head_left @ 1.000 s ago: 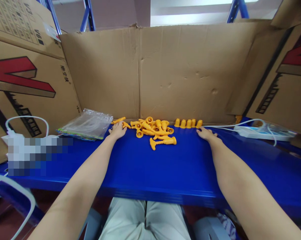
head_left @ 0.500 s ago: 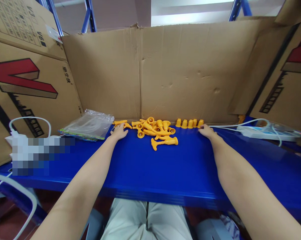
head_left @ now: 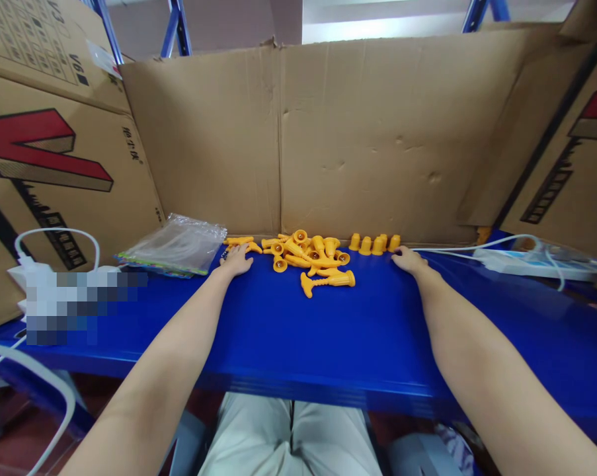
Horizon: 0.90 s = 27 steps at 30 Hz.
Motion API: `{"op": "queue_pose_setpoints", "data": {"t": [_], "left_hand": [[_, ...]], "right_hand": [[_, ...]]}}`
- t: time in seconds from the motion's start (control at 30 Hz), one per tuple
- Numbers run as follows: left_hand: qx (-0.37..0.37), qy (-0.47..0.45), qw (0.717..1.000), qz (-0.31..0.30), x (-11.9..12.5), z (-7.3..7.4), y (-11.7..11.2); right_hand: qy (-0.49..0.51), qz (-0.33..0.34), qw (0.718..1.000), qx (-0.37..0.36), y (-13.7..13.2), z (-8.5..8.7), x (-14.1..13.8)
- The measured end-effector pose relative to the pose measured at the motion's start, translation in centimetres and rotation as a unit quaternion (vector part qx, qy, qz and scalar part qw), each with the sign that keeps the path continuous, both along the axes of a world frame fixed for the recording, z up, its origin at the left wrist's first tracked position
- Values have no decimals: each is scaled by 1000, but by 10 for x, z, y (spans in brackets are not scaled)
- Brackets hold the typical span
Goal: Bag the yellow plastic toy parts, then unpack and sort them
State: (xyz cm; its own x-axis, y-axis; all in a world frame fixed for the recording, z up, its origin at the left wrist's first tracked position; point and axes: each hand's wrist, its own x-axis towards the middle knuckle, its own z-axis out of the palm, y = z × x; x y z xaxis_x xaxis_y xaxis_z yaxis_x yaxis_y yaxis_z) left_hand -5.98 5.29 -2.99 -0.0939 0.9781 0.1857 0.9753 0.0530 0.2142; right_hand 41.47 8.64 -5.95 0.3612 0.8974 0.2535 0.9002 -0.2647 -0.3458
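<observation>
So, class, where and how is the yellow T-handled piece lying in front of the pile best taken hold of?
The T-handled piece is probably best pinched across its slim wavy shank, between the crossbar and the thicker barrel, coming from above and the near side. It lies lengthwise left to right, with other yellow pieces crowding its far side. The wider ends should help against slipping.

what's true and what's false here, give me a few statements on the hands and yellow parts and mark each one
1. The left hand is beside yellow pieces. True.
2. The right hand is beside the yellow cups. True.
3. The yellow cups stand left of the yellow pile. False: they stand right of it.
4. The plastic bags lie beside the right hand. False: they lie left of the left hand.
5. The table is blue. True.
</observation>
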Motion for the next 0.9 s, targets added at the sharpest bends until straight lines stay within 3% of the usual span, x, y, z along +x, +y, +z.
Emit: {"op": "queue_pose_setpoints", "data": {"t": [0.33,0.43,0.6,0.77,0.9], "left_hand": [[33,14,999,12,-6,-1,3],[34,11,999,13,-5,-1,2],[34,14,999,25,-3,-2,2],[32,16,999,26,-2,-1,2],[35,16,999,38,0,1,0]], "right_hand": [[-25,-2,993,-114,-17,11,-23],[-43,13,995,-89,-24,10,-27],[-97,107,989,24,-32,10,-42],[-72,120,989,-42,-30,13,-57],[-94,143,985,9,-31,16,-58]]}}
